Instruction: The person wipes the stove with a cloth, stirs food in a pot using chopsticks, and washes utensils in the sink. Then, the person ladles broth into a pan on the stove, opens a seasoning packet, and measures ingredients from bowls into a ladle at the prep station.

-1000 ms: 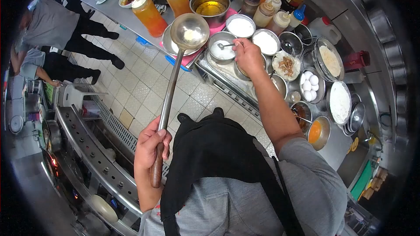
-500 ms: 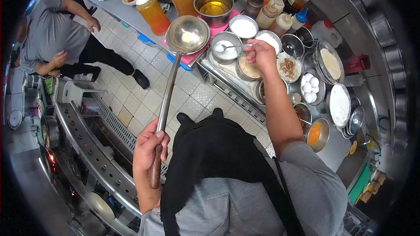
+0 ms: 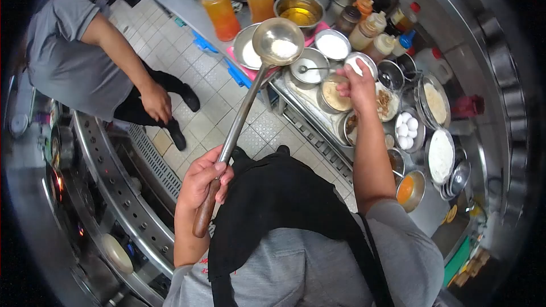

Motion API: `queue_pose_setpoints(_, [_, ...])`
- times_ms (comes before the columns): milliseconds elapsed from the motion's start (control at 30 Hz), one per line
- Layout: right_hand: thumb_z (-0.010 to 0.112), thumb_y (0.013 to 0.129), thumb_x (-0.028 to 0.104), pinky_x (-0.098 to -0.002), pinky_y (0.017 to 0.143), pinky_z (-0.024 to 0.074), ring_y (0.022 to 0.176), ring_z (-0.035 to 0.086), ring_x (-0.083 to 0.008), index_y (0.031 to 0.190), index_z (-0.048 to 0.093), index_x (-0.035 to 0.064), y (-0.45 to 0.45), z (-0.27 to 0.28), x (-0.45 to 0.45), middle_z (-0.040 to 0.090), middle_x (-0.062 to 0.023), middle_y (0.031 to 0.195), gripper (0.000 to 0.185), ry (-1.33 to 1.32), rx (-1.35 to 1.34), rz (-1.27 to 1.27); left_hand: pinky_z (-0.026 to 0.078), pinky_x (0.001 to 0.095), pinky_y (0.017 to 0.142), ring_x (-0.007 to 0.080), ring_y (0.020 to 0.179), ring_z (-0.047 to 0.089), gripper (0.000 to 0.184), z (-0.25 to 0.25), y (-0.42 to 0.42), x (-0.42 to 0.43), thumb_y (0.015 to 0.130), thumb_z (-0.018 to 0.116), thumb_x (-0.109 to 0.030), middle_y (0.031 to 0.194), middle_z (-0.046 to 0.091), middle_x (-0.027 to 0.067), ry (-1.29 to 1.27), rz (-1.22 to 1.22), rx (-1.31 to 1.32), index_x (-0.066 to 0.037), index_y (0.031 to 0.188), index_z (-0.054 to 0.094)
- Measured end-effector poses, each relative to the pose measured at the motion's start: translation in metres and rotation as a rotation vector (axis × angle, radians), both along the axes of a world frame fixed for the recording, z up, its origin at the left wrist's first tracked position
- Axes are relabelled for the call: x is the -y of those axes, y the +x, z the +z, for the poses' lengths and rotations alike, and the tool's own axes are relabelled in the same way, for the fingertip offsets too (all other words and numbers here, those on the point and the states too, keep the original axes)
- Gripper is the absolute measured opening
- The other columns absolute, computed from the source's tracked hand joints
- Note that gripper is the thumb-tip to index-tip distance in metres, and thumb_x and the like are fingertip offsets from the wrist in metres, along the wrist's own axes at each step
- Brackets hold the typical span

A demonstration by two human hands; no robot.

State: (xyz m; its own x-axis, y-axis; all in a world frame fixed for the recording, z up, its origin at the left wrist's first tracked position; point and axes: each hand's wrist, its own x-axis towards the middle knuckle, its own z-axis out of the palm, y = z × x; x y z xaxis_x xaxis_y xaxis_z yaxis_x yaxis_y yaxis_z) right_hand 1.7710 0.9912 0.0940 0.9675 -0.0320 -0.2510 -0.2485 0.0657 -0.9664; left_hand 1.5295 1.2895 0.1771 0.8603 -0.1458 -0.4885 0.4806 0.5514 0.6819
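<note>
My left hand point(image 3: 206, 179) is closed round the wooden handle of a metal ladle point(image 3: 242, 115). The ladle's round bowl is raised at upper centre, with a white patch inside, above a metal bowl point(image 3: 248, 48). My right hand point(image 3: 357, 85) has curled fingers at the handle end of a small spoon point(image 3: 315, 69); the exact grip is partly hidden. The spoon's dark head rests in a steel bowl of white powder point(image 3: 307, 57). Close under that hand are a bowl of pale tan powder point(image 3: 335, 95) and another bowl of white powder point(image 3: 367, 62).
Sauce bottles point(image 3: 219, 11), a pot of yellow liquid point(image 3: 298, 14) and several condiment bottles line the counter's back. Eggs point(image 3: 406, 131), flour point(image 3: 441, 156) and orange liquid point(image 3: 405, 189) stand to the right. A co-worker point(image 3: 85, 62) stands left, beside the stove point(image 3: 108, 167) with flames.
The view has shifted, and the white patch in the ladle looks larger. My right hand's thumb has lifted while the spoon stays in the bowl. The co-worker has come closer, one arm lowered.
</note>
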Motion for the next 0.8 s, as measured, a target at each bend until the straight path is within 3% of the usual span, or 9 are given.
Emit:
queue_pose_setpoints(133, [0.057, 0.089, 0.021, -0.0199, 0.044, 0.0423, 0.053, 0.053, -0.0091, 0.129, 0.035, 0.0011, -0.023, 0.010, -0.014, 0.064, -0.0118, 0.089, 0.050, -0.043, 0.079, 0.058, 0.047, 0.0217, 0.037, 0.0110, 0.037, 0.050, 0.051, -0.001, 0.003, 0.008, 0.089, 0.049, -0.015, 0.066, 0.050, 0.0070, 0.019, 0.076, 0.105, 0.004, 0.133, 0.032])
queue_pose_setpoints(300, [0.055, 0.090, 0.017, -0.0196, 0.050, 0.0427, 0.057, 0.053, -0.0085, 0.120, 0.046, 0.0020, -0.067, 0.023, -0.044, 0.064, -0.0082, 0.088, 0.034, 0.052, 0.001, 0.455, 0.051, 0.0236, 0.042, 0.0106, 0.042, 0.052, 0.057, 0.002, 0.014, 0.009, 0.089, 0.053, -0.019, 0.069, 0.049, 0.0050, -0.033, 0.247, 0.277, 0.004, 0.134, 0.029])
queue_pose_setpoints(500, [0.055, 0.091, 0.018, -0.0222, 0.061, 0.0466, 0.067, 0.057, -0.0090, 0.115, 0.051, 0.0022, -0.102, 0.046, -0.083, 0.064, -0.0060, 0.089, 0.029, 0.111, -0.173, 1.010, 0.050, 0.0308, 0.069, 0.0174, 0.069, 0.059, 0.053, -0.017, 0.042, 0.010, 0.091, 0.051, -0.022, 0.079, 0.050, 0.0048, 0.067, 0.367, 0.481, -0.001, 0.134, 0.028])
queue_pose_setpoints(567, [0.055, 0.091, 0.021, -0.0225, 0.064, 0.0474, 0.070, 0.058, -0.0097, 0.120, 0.048, 0.0026, -0.103, 0.050, -0.096, 0.063, -0.0056, 0.091, 0.035, 0.108, -0.173, 1.147, 0.049, 0.0303, 0.073, 0.0187, 0.079, 0.059, 0.055, -0.029, 0.054, 0.012, 0.090, 0.054, -0.018, 0.081, 0.052, 0.0059, 0.068, 0.437, 0.533, -0.001, 0.135, 0.026])
queue_pose_setpoints(633, [0.055, 0.091, 0.025, -0.0227, 0.066, 0.0471, 0.073, 0.059, -0.0107, 0.128, 0.040, 0.0038, -0.107, 0.052, -0.112, 0.062, -0.0069, 0.094, 0.045, 0.300, -0.211, 1.204, 0.049, 0.0294, 0.076, 0.0190, 0.083, 0.060, 0.055, -0.030, 0.063, 0.014, 0.091, 0.053, -0.017, 0.083, 0.054, 0.0064, 0.056, 0.488, 0.470, -0.001, 0.134, 0.025])
queue_pose_setpoints(667, [0.055, 0.091, 0.028, -0.0241, 0.060, 0.0487, 0.069, 0.060, -0.0134, 0.133, 0.032, 0.0057, -0.111, 0.061, -0.122, 0.061, -0.0086, 0.093, 0.053, 0.335, -0.253, 1.175, 0.049, 0.0294, 0.076, 0.0190, 0.083, 0.060, 0.055, -0.034, 0.066, 0.016, 0.091, 0.053, -0.017, 0.083, 0.054, 0.0064, 0.067, 0.514, 0.473, -0.001, 0.134, 0.025])
queue_pose_setpoints(767, [0.054, 0.090, 0.029, -0.0249, 0.050, 0.0488, 0.061, 0.059, -0.0148, 0.133, 0.031, 0.0072, -0.110, 0.069, -0.145, 0.059, -0.0090, 0.089, 0.053, 0.463, -0.487, 1.131, 0.048, 0.0285, 0.079, 0.0184, 0.086, 0.060, 0.052, -0.048, 0.070, 0.011, 0.092, 0.052, -0.017, 0.088, 0.056, 0.0072, 0.135, 0.550, 0.474, -0.001, 0.134, 0.024])
queue_pose_setpoints(800, [0.054, 0.090, 0.025, -0.0247, 0.040, 0.0455, 0.053, 0.055, -0.0141, 0.132, 0.032, 0.0081, -0.108, 0.070, -0.153, 0.057, -0.0069, 0.083, 0.051, 0.464, -0.447, 1.120, 0.048, 0.0286, 0.080, 0.0177, 0.088, 0.059, 0.051, -0.050, 0.070, 0.009, 0.092, 0.051, -0.017, 0.090, 0.057, 0.0077, 0.150, 0.549, 0.462, -0.001, 0.134, 0.024])
